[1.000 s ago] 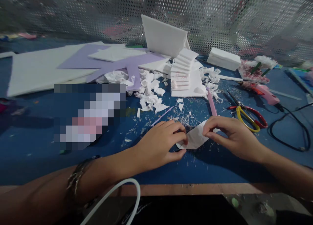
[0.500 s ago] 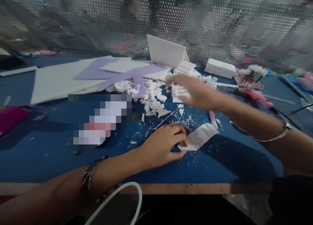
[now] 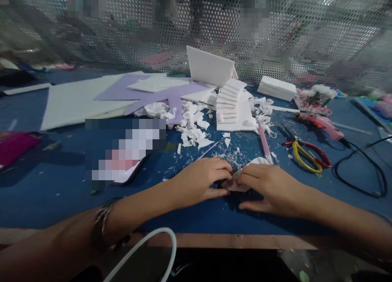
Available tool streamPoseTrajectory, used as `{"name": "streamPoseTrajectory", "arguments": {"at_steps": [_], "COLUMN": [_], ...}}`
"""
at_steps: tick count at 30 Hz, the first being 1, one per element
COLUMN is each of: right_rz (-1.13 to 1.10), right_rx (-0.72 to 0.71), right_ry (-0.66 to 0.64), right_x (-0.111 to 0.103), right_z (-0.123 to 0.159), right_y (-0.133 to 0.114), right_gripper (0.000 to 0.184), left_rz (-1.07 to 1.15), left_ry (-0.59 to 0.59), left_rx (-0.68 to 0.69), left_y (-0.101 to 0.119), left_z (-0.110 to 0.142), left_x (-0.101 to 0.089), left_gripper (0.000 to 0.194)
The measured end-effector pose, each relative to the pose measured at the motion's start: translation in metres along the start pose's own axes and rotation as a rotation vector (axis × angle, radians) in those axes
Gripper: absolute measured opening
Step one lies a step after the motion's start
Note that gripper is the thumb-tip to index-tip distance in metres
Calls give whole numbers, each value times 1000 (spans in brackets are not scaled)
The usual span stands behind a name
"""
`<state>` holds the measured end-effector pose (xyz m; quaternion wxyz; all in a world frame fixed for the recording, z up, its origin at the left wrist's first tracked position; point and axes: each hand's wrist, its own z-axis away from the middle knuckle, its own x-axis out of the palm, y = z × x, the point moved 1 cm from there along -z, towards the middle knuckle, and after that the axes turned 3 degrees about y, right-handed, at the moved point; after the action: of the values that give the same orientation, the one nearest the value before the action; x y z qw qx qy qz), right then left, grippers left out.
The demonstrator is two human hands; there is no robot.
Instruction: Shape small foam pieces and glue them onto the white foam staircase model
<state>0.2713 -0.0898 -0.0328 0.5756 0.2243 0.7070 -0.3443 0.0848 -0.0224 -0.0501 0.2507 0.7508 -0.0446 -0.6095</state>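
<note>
A piece of white paper (image 3: 238, 186) lies on the blue tabletop between my hands. My left hand (image 3: 200, 180) is closed at its left end, fingers bent and thumb at the lower edge. Over the paper's middle, my right hand (image 3: 273, 189) rests its fingertips, the thumb stretched apart below; its fingers cover part of the paper. A pink and white craft knife or similar flat tool (image 3: 263, 139) lies just beyond the right hand. White scraps and fine shreds are strewn around.
Red-and-yellow-handled scissors (image 3: 307, 155) and a pink glue gun (image 3: 326, 125) with a black cord lie right. A fanned stack of white strips (image 3: 228, 101) stands behind torn paper (image 3: 196, 128). White and purple sheets (image 3: 73, 104) lie back left, near a pixelated phone-like object (image 3: 128, 175).
My right hand let go of the paper's right end, swept up over the white strips, then came back down onto the paper. My left hand stayed at the paper's left end.
</note>
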Motion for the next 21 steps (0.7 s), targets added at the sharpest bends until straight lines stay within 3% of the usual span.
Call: {"name": "streamPoseTrajectory", "arguments": {"at_steps": [4,7,14,18,21], "right_rz": [41,89,136,-58,-149], "right_rx": [-43,-73,-46,74,151], "right_ry": [30,71,129,204,296], "right_x": [15,17,15,-2,-19], "right_z": [4,2,-5,-14,-23], "right_y": [-4,-3,1,9,13], "right_gripper": [26,21,18,9,7], "left_rz": [-218,-309,-58,97,102], "left_ry": [42,74,114,233,337], "left_rx": [150,177,2,-125,-133], "left_y": [2,3,5,7,8], "left_z": [1,1,-5,-12,-18], "left_x": [0,2,-2,-18,-33], "left_gripper": [15,16,13,14,16]}}
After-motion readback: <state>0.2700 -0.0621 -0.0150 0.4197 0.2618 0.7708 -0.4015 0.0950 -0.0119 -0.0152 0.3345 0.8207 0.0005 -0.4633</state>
